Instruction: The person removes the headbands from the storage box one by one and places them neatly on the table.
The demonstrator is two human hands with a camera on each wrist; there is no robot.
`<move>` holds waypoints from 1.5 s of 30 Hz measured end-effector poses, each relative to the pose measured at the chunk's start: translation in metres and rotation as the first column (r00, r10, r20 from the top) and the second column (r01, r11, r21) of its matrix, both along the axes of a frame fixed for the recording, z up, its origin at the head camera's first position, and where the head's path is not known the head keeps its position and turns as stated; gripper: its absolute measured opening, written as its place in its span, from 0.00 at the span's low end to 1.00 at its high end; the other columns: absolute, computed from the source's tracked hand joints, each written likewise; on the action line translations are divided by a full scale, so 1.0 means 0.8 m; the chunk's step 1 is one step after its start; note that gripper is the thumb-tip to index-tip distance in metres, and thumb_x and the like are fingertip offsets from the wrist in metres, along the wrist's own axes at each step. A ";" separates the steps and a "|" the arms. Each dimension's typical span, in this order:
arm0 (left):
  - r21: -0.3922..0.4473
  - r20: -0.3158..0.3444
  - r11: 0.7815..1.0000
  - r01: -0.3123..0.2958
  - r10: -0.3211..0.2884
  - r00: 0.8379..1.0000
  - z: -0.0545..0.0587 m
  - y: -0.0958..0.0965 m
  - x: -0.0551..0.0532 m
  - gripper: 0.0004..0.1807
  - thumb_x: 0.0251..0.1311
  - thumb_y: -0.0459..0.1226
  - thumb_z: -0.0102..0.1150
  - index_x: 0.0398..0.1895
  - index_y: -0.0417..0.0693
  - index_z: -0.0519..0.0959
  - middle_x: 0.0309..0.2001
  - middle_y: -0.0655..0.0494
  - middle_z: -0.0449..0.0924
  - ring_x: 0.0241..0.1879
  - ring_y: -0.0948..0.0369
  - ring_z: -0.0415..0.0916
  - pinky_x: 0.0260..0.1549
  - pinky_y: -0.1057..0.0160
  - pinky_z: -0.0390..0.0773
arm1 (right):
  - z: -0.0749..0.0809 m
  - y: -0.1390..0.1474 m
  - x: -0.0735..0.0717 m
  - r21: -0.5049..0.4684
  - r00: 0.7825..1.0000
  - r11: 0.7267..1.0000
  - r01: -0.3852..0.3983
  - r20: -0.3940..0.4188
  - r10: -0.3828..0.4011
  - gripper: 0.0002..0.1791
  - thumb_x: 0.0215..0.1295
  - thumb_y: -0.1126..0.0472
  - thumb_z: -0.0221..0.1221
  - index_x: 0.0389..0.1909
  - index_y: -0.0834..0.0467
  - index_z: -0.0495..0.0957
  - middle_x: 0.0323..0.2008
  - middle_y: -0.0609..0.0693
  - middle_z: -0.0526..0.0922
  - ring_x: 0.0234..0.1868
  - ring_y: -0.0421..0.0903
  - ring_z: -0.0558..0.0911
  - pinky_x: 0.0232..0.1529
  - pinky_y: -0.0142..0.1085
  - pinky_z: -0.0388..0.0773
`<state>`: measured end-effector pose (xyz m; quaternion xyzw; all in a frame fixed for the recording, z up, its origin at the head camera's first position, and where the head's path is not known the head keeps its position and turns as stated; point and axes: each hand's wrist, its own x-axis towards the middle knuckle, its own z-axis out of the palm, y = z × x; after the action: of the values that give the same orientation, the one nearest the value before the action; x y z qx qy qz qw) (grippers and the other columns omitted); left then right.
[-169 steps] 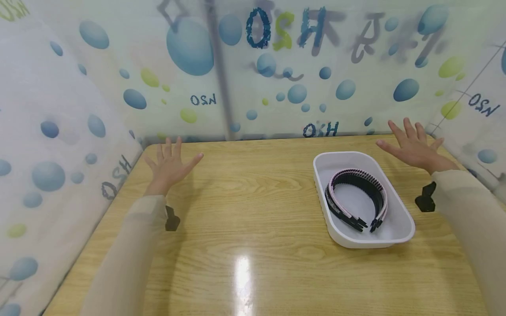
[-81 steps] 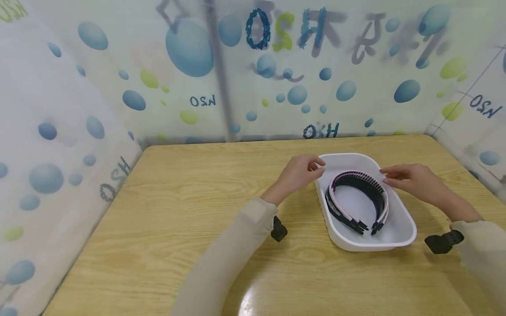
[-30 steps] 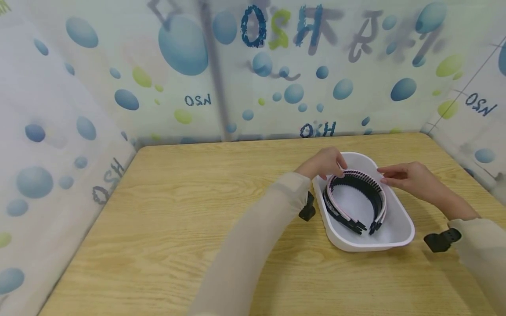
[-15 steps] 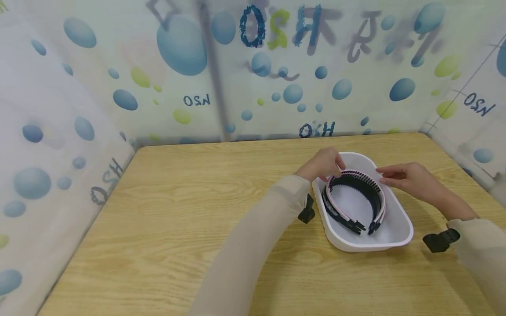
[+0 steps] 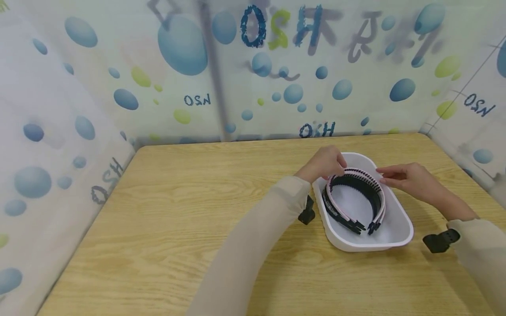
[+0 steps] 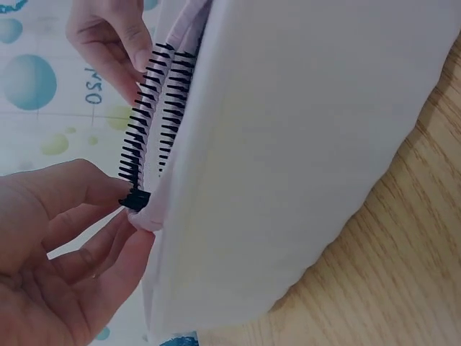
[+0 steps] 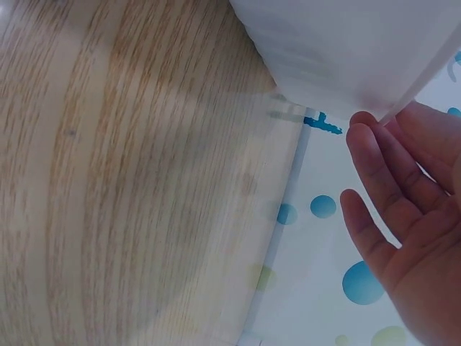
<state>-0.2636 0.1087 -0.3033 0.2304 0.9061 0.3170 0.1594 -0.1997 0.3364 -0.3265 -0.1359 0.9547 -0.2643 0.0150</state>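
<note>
Several headbands, pink and black, lie nested in a white plastic tub on the right of the table. My left hand reaches over the tub's left rim and pinches the upper left of a pink headband. In the left wrist view, the thumb and fingers of the left hand meet on the pink headband, beside its row of black teeth. My right hand grips the tub's right rim between thumb and fingers; the right wrist view shows the hand at the edge of the tub.
A wood-grain table bears the tub. White sheets with blue and green dots, such as the back sheet, stand around its far and side edges. Black devices, one on the left wrist, sit at both cuffs.
Both hands came from spread above the table to the tub. The right took its rim; the left moved over the rim onto the pink headband, whose top now sits slightly higher.
</note>
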 end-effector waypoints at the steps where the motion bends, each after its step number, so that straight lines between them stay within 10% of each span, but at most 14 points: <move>1: 0.001 -0.005 1.000 0.002 -0.002 1.000 0.001 0.000 0.001 0.10 0.55 0.33 0.62 0.41 0.49 0.83 0.41 0.62 0.75 0.35 0.66 0.71 0.22 0.73 0.74 | 0.000 0.000 0.000 -0.001 1.000 1.000 -0.001 -0.002 0.001 0.21 0.61 0.63 0.59 0.52 0.72 0.72 0.43 0.69 0.78 0.41 0.59 0.79 0.36 0.41 0.79; 45: 0.091 -0.117 0.996 -0.014 0.025 0.993 0.062 -0.096 -0.027 0.12 0.55 0.32 0.60 0.43 0.43 0.82 0.39 0.52 0.78 0.34 0.61 0.75 0.24 0.71 0.77 | -0.004 0.000 0.002 -0.017 0.999 0.999 -0.027 -0.035 0.026 0.20 0.61 0.65 0.58 0.51 0.73 0.73 0.43 0.69 0.78 0.42 0.62 0.79 0.36 0.43 0.78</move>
<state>-0.2849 0.0317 -0.2540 0.2469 0.9009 0.3450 0.0921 -0.1979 0.3361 -0.3295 -0.1532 0.9505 -0.2703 0.0009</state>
